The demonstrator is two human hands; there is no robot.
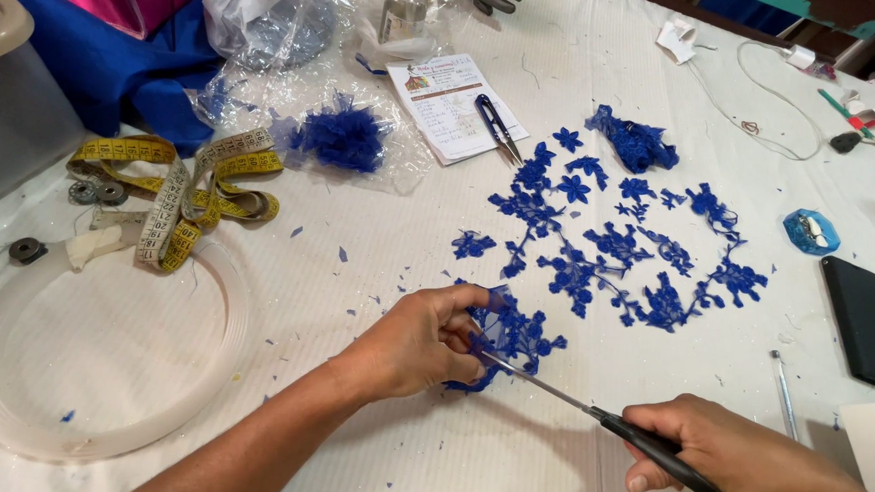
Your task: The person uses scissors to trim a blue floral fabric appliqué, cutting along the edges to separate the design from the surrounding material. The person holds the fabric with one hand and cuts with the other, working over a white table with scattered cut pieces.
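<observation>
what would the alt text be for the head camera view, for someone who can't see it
A person's left hand holds a piece of blue lace on a white table while the right hand cuts it with black-handled scissors. More cut blue lace flowers lie beyond, with a yellow tape measure to the left.

Left hand (418, 340) reaches in from seven o'clock, fingers pinched closed, knuckles up. Right hand (721, 456) enters from five o'clock, fist curled, thumb pointing toward nine o'clock.
</observation>
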